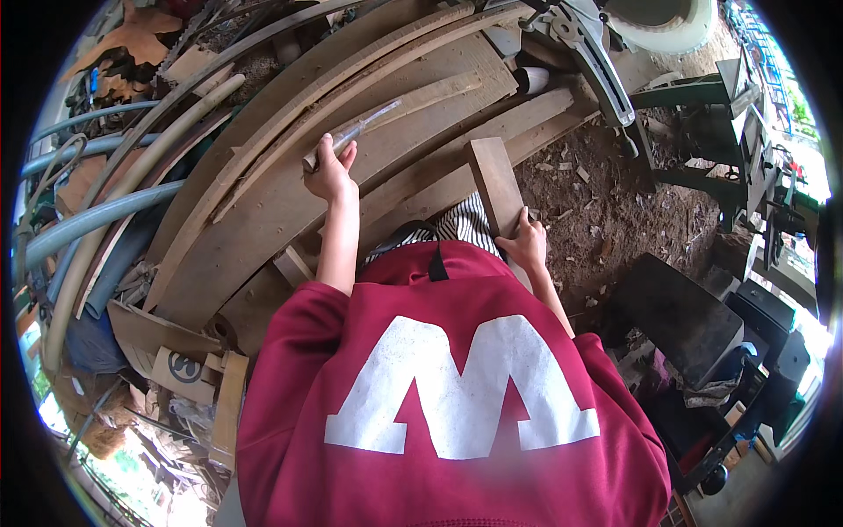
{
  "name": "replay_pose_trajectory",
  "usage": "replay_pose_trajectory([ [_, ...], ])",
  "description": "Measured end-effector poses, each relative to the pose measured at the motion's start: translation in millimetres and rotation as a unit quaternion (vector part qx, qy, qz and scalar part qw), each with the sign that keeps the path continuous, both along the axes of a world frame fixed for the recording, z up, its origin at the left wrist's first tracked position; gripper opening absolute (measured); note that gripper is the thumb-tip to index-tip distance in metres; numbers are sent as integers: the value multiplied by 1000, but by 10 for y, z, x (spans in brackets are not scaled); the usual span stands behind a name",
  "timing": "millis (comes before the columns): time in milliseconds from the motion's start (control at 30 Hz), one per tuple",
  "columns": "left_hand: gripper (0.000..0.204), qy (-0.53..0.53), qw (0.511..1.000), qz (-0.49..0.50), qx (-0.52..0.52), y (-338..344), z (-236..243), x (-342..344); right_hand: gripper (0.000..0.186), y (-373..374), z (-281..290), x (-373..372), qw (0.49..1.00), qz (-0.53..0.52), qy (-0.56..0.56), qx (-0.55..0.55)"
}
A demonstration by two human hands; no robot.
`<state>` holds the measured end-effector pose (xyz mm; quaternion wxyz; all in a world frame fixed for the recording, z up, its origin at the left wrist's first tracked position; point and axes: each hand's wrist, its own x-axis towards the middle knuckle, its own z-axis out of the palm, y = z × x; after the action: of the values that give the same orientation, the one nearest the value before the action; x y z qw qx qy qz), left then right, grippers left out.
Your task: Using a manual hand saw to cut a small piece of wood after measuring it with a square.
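My left hand (331,174) is closed around a chisel (381,114) with a wooden handle, above the workbench plank (303,189). The metal blade points away to the right, over a thin wooden strip (439,90) lying on the bench. My right hand (527,243) grips the near end of a flat, rectangular wooden board (496,180), thumb on one side and fingers on the other. The far end of this board reaches the bench's front edge.
Long curved boards (369,61) run along the back of the bench. Blue-grey pipes (110,224) lie at the left. A metal saw frame (597,75) stands at the far right. Wood chips cover the dirt floor (606,215); a black box (676,321) is at the right.
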<state>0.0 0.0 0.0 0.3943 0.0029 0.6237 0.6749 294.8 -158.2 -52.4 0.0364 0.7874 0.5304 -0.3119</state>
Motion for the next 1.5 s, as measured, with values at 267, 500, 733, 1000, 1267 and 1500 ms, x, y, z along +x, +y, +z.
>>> replay_pose_trajectory([
  [267, 38, 186, 981, -60, 21, -54, 31, 184, 90, -31, 14, -35, 1000, 1, -13, 22],
  [500, 27, 429, 886, -141, 103, -27, 127, 274, 90, -26, 48, -58, 999, 4, -21, 27],
  [733, 25, 588, 780, -157, 149, 123, 112, 353, 91, -38, 12, -39, 999, 3, -17, 31],
  [1000, 23, 562, 801, -160, 128, 329, 111, 422, 90, -27, 10, -40, 1000, -4, -8, 19],
  [1267, 12, 527, 782, -294, 155, 515, 192, 331, 92, -28, 0, -30, 1000, -4, -10, 11],
  [1500, 15, 530, 820, -205, 70, 592, 188, 453, 93, 0, 34, -19, 1000, -2, -14, 5],
])
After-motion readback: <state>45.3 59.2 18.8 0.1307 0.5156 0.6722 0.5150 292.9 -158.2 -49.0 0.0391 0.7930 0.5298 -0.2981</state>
